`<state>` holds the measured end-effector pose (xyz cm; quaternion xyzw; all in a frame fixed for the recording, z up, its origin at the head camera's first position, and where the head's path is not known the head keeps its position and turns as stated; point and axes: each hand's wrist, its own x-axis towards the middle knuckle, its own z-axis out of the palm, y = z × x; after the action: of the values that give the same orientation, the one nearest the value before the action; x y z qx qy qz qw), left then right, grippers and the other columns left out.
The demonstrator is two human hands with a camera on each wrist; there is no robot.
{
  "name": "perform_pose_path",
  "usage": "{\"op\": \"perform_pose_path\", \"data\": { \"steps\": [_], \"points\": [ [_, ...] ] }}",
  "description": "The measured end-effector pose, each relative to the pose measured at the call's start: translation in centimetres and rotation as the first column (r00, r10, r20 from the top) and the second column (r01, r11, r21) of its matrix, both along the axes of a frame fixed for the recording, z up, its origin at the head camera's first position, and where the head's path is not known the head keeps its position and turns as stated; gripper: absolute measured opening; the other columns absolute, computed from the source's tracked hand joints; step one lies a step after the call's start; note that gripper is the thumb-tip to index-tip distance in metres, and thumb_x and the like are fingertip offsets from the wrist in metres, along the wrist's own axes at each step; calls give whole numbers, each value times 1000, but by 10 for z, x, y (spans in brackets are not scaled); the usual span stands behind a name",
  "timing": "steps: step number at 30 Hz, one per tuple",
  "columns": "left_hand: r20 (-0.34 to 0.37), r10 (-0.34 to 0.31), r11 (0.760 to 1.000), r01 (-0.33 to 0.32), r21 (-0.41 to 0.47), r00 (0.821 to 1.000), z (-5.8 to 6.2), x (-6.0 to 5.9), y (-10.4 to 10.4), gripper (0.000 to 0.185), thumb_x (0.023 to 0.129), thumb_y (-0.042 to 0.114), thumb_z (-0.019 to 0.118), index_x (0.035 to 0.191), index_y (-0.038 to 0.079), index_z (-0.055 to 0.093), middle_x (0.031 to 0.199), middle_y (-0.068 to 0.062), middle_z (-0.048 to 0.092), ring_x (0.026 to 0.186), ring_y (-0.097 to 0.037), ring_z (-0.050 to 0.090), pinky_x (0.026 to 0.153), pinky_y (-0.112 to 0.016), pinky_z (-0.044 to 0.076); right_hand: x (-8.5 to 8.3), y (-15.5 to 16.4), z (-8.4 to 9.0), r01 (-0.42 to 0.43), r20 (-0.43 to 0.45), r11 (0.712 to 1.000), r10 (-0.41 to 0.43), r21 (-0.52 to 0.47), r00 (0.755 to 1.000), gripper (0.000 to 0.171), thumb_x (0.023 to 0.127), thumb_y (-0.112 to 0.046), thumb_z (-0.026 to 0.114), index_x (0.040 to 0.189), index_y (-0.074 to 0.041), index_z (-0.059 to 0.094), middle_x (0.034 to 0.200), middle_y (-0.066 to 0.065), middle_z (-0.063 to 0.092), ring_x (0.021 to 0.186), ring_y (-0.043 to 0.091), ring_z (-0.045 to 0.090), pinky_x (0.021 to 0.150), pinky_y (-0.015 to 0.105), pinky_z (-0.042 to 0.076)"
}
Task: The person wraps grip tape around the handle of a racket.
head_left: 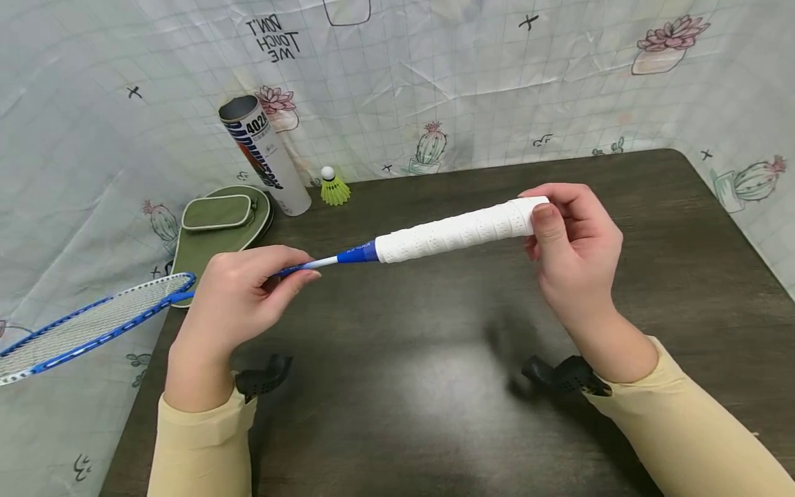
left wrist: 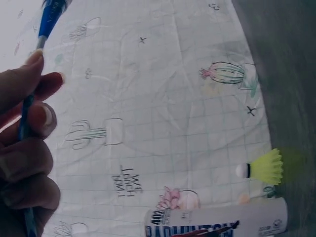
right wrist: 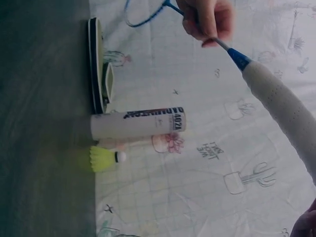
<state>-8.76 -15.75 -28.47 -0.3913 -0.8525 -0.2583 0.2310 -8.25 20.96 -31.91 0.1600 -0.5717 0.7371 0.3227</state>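
A blue badminton racket [head_left: 357,253] with a white wrapped handle [head_left: 459,230] is held up above the table, slanting across the head view. My left hand [head_left: 242,293] pinches its thin shaft between thumb and fingers; in the left wrist view the fingers [left wrist: 37,163] curl round the shaft. At the handle's butt end, my right hand [head_left: 577,252] grips the white wrap, thumb on top and fingers behind. The strung racket head [head_left: 93,328] extends past the left wrist at the left. In the right wrist view the wrapped handle [right wrist: 284,108] runs diagonally, with little of the right hand showing.
On the dark table [head_left: 397,386], a white shuttlecock tube [head_left: 273,166] stands at the back left. Beside it is a yellow shuttlecock [head_left: 334,188], cork up. A green racket cover [head_left: 214,231] lies at the left edge. Behind hangs a cactus-printed cloth [head_left: 472,83].
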Motion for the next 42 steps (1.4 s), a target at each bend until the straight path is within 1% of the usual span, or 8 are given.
{"op": "perform_pose_path", "data": {
  "steps": [10,20,23,26,28,32,33,42],
  "points": [
    [-26,142,989,-143,-32,990,-22,-4,1,13,85,9,82,95,15,77,79,8,68,58,-5,47,53,-25,38,-3,43,-21,-70,36,997,71,-31,997,28,100,-1,62,116,22,59,87,14,65,61,21,52,58,25,47],
    [-49,281,929,-285,-236,958,-24,-7,21,5,92,13,77,96,15,74,85,4,69,69,-15,63,55,-35,48,0,92,-43,-113,62,983,123,-143,990,34,97,6,60,121,28,52,98,21,67,70,24,59,66,26,54],
    [-3,297,915,-286,-286,955,-26,-5,21,7,90,12,79,95,14,74,87,4,71,76,-20,67,64,-40,52,4,114,-46,-173,102,982,179,-69,978,32,96,11,59,122,29,52,98,19,70,73,23,63,69,26,57],
    [22,294,908,-272,-319,956,-27,-4,21,9,89,11,80,96,13,74,87,3,71,77,-22,67,70,-41,52,10,138,-45,-213,213,965,178,154,961,31,92,19,62,121,26,55,98,12,73,75,17,67,70,20,57],
    [22,290,904,-266,-335,957,-28,-4,21,9,89,10,81,95,13,74,86,3,70,77,-22,66,72,-40,50,15,152,-42,-203,302,901,86,383,949,34,87,22,66,120,18,60,98,2,73,76,10,69,70,16,55],
    [24,283,895,-255,-366,959,-29,-6,23,11,88,10,82,94,14,75,86,4,69,77,-21,65,72,-38,46,22,170,-34,-224,373,666,-88,711,924,49,81,22,74,124,1,65,102,-8,70,81,1,68,69,11,51],
    [24,281,892,-252,-376,959,-30,-6,24,11,87,10,82,93,15,75,85,4,69,77,-20,64,72,-38,45,23,174,-33,-238,380,635,-95,735,920,51,80,20,76,125,-1,66,102,-8,70,82,0,67,69,11,50],
    [52,289,822,-220,-525,956,-56,-12,41,15,91,4,73,96,18,75,87,4,70,79,-21,66,74,-38,45,20,197,-48,-241,413,492,-277,836,868,38,87,-3,82,121,-16,73,94,-18,71,82,-9,63,70,7,42]
  ]
}}
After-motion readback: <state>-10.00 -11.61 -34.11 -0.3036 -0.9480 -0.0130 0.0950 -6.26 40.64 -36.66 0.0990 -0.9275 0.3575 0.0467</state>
